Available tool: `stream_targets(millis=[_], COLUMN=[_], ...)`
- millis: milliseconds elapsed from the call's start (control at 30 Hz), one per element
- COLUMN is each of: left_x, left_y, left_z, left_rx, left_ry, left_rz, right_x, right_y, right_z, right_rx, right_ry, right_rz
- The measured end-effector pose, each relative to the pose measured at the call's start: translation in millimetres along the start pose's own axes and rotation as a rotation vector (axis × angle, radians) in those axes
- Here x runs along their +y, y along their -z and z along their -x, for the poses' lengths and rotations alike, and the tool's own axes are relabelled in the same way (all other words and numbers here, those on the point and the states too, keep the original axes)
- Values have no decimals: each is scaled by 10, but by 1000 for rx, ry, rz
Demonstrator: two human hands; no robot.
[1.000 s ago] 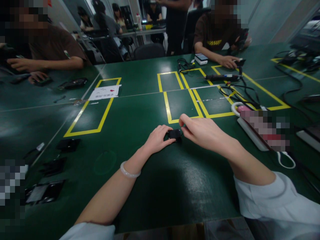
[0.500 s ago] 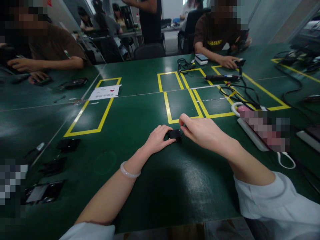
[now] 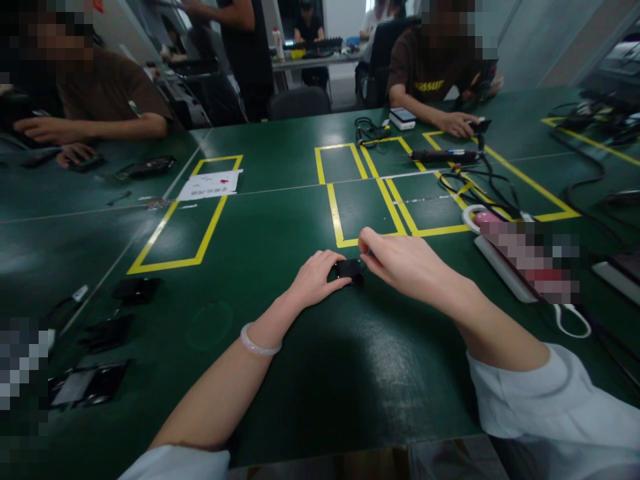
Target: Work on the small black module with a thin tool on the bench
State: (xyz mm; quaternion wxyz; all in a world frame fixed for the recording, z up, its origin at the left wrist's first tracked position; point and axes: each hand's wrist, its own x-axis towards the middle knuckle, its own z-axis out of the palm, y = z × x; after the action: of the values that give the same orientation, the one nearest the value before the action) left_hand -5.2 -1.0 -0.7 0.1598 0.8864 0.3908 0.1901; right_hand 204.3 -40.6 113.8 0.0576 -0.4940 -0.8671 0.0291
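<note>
A small black box-shaped part (image 3: 349, 269) rests on the green table (image 3: 280, 220), in front of me. My left hand (image 3: 320, 275) grips it from the left, thumb on the near side and fingers on the far side. At its right end is my right hand (image 3: 400, 261), with thumb and index finger pinched together. A thin dark piece seems to stick out between that pinch and the black part, too small to name. The other fingers of the right hand are curled and partly hidden.
Black parts (image 3: 136, 289) and a black bag (image 3: 90, 385) lie at the left. Yellow tape outlines (image 3: 345, 242) mark the table; a white label (image 3: 210, 185) sits on one. A dark pen-like tool (image 3: 445, 155), cables (image 3: 500, 183) and a phone (image 3: 525, 260) are right. Co-workers sit opposite.
My hands and the black part have hardly moved. In the background, a standing person in dark clothes has shifted to the left.
</note>
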Motion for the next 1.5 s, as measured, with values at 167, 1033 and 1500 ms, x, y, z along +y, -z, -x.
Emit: stream_targets(millis=[167, 1033, 1500], left_x=[8, 8, 11], left_y=[13, 8, 18], left_z=[-2, 3, 1], left_rx=[-9, -9, -9], left_ry=[-7, 0, 1], left_rz=[4, 2, 4], right_x=[-26, -31, 2], right_y=[-12, 17, 7], right_z=[-15, 0, -11], right_rx=[-1, 21, 26], right_ry=[-33, -4, -39], right_rz=[51, 7, 36])
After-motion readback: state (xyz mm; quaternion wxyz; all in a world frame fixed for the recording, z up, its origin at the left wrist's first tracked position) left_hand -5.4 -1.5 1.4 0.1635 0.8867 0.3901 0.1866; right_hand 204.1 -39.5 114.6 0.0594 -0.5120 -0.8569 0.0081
